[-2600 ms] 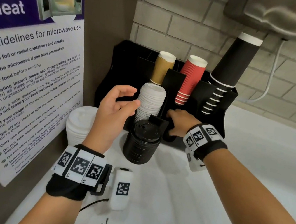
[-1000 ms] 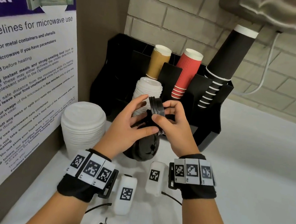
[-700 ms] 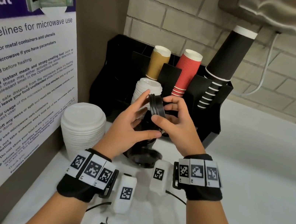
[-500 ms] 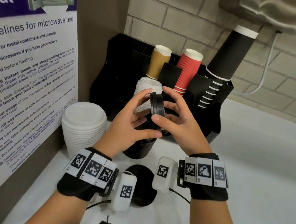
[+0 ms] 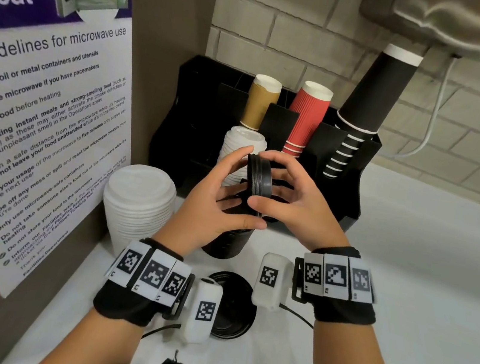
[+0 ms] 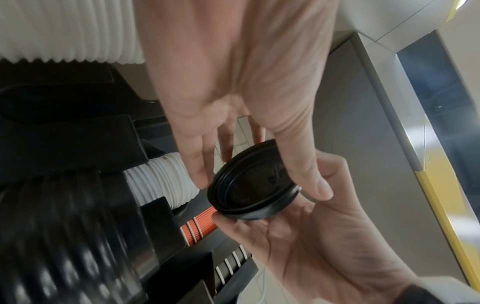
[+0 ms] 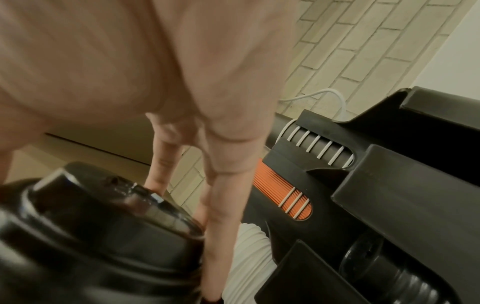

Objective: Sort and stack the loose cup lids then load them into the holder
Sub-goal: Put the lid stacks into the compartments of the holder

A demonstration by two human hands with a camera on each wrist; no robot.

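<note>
Both hands hold a small bunch of black lids [image 5: 259,181] on edge, in the air in front of the black holder [image 5: 178,128]. My left hand [image 5: 231,186] pinches it from the left, thumb low and fingers at the rim. From the right, my right hand [image 5: 281,188] grips the same black lids [image 6: 254,185], which fill the lower left of the right wrist view [image 7: 103,216]. Below the hands a black lid stack [image 5: 229,240] stands on the counter. One loose black lid [image 5: 233,306] lies flat between my wrists. A white lid stack [image 5: 139,203] stands at the left.
More white lids [image 5: 244,144] fill a front slot of the holder. Behind them stand gold cups [image 5: 260,103], red cups [image 5: 307,117] and a tall leaning column of black cups [image 5: 370,108]. A microwave poster [image 5: 38,118] walls the left. The white counter [image 5: 402,302] stretches right.
The right hand left the holder and both hands took up a few black lids. One black lid dropped onto the counter between my wrists. In the last half second the hands barely moved.
</note>
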